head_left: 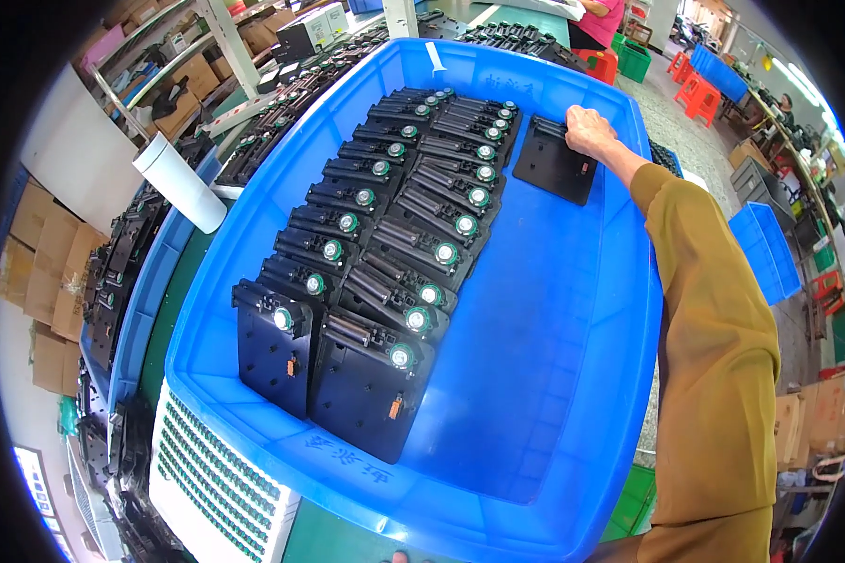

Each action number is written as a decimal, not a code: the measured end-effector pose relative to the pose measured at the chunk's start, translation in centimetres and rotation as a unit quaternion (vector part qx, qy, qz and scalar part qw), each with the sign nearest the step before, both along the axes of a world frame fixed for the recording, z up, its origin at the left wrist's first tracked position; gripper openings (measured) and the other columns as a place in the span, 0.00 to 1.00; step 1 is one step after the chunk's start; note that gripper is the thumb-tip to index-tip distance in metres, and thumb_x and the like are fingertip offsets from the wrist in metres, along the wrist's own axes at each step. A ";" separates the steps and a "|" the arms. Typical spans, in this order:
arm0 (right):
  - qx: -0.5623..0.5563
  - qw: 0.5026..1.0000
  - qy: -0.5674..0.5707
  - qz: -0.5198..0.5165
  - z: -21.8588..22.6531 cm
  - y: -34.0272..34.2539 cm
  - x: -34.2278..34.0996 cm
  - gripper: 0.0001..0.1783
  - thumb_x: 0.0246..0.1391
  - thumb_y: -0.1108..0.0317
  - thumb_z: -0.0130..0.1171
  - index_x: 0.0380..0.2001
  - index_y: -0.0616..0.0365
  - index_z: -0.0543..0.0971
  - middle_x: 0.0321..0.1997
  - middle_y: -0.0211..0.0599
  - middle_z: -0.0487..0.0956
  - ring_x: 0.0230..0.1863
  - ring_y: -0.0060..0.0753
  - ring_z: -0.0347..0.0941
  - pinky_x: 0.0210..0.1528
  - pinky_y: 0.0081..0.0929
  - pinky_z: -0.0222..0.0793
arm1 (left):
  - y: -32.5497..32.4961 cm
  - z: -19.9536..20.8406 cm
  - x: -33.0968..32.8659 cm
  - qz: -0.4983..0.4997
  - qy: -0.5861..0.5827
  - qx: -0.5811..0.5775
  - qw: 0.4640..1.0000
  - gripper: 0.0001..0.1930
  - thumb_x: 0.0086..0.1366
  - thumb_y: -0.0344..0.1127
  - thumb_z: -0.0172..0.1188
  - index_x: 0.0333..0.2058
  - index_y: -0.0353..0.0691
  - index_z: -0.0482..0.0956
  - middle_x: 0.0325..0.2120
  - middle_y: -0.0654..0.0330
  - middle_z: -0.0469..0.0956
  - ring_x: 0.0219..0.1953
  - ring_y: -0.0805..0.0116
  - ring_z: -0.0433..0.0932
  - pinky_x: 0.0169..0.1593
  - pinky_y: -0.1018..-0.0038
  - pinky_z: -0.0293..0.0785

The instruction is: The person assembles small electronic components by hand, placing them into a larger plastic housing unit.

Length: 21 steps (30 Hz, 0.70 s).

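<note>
Gripping a black panel (pixel 546 167) inside the blue tub (pixel 535 375), far right corner.
Right hand (pixel 590 133) is curled closed on its edge; similar panels (pixel 399 230) lie in two rows leftward; left hand (pixel 400 557) shows only a fingertip, opening indeterminable.

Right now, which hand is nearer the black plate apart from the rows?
The right hand touches the plate; the left hand, apparently the tip at the picture's bottom, is across the tub.

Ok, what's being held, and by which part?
The right hand appears to hold a black panel by its far right corner. Of the left hand, only a fingertip shows; its hold can't be told.
</note>
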State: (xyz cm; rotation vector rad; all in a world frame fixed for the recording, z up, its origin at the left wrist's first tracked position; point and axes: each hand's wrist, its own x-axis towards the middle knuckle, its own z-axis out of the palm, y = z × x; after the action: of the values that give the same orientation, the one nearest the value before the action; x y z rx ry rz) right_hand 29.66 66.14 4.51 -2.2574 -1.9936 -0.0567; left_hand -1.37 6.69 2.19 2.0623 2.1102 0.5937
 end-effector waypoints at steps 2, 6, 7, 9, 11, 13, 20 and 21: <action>0.004 0.999 0.012 0.033 -0.5 0.6 0.5 0.18 0.66 0.65 0.38 0.47 0.57 0.77 0.54 0.56 0.78 0.56 0.62 0.74 0.55 0.53 0.73 | 0.0 0.0 0.0 -0.002 -0.004 0.002 1.000 0.25 0.53 0.47 0.70 0.48 0.40 0.82 0.57 0.45 0.74 0.52 0.38 0.70 0.54 0.46 0.67; -0.004 0.998 -0.010 0.062 -1.1 1.7 1.5 0.17 0.64 0.67 0.40 0.47 0.58 0.77 0.54 0.56 0.78 0.56 0.61 0.74 0.55 0.53 0.73 | -0.2 -0.1 -0.2 -0.006 0.003 -0.009 1.000 0.25 0.53 0.46 0.70 0.48 0.40 0.82 0.57 0.45 0.74 0.52 0.38 0.70 0.54 0.46 0.67; 0.003 0.997 -0.018 0.073 -1.2 1.9 1.7 0.17 0.64 0.68 0.40 0.48 0.58 0.77 0.54 0.55 0.78 0.56 0.61 0.75 0.55 0.53 0.73 | -0.3 -0.2 -0.2 -0.008 0.008 -0.011 1.000 0.25 0.53 0.46 0.70 0.48 0.40 0.82 0.57 0.45 0.73 0.52 0.38 0.70 0.54 0.46 0.67; 0.009 0.996 -0.025 0.088 -1.0 1.5 1.0 0.17 0.63 0.68 0.41 0.48 0.58 0.77 0.54 0.55 0.78 0.56 0.60 0.75 0.54 0.53 0.73 | -0.4 -0.2 -0.3 -0.009 0.004 -0.012 1.000 0.25 0.53 0.46 0.70 0.48 0.40 0.82 0.57 0.45 0.73 0.53 0.38 0.70 0.54 0.46 0.67; -0.002 0.999 -0.023 0.042 -0.6 0.6 0.1 0.17 0.64 0.67 0.41 0.48 0.57 0.77 0.54 0.52 0.79 0.55 0.59 0.76 0.54 0.51 0.74 | -0.4 -0.2 -0.3 -0.008 0.000 -0.012 1.000 0.25 0.53 0.46 0.70 0.48 0.40 0.82 0.57 0.45 0.73 0.53 0.38 0.70 0.54 0.46 0.67; -0.004 0.999 -0.028 0.023 0.5 -0.5 -0.9 0.17 0.64 0.67 0.41 0.48 0.57 0.78 0.54 0.51 0.79 0.56 0.58 0.76 0.54 0.51 0.74 | -0.5 -0.3 -0.2 0.001 -0.004 -0.010 1.000 0.25 0.53 0.45 0.70 0.48 0.40 0.82 0.57 0.45 0.73 0.53 0.38 0.69 0.54 0.46 0.67; 0.006 0.999 -0.030 0.011 -0.2 -0.2 -0.1 0.18 0.64 0.66 0.40 0.48 0.54 0.78 0.55 0.51 0.79 0.56 0.57 0.76 0.53 0.50 0.75 | -0.3 -0.2 -0.3 -0.004 -0.005 -0.015 1.000 0.25 0.53 0.46 0.69 0.48 0.40 0.82 0.57 0.45 0.73 0.53 0.37 0.70 0.55 0.45 0.66; 0.005 0.999 -0.030 0.012 -0.4 -0.1 -0.1 0.18 0.64 0.66 0.40 0.48 0.54 0.78 0.55 0.51 0.79 0.56 0.57 0.76 0.53 0.50 0.75 | -0.3 -0.3 -0.3 -0.005 -0.008 -0.011 1.000 0.25 0.53 0.46 0.69 0.48 0.40 0.82 0.57 0.45 0.73 0.53 0.37 0.70 0.55 0.45 0.66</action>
State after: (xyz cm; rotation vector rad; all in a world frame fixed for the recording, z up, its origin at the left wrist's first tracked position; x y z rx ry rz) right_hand 29.60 66.02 4.08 -2.2525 -2.0446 -0.1334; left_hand -1.66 6.41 1.86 2.0492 2.0866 0.5791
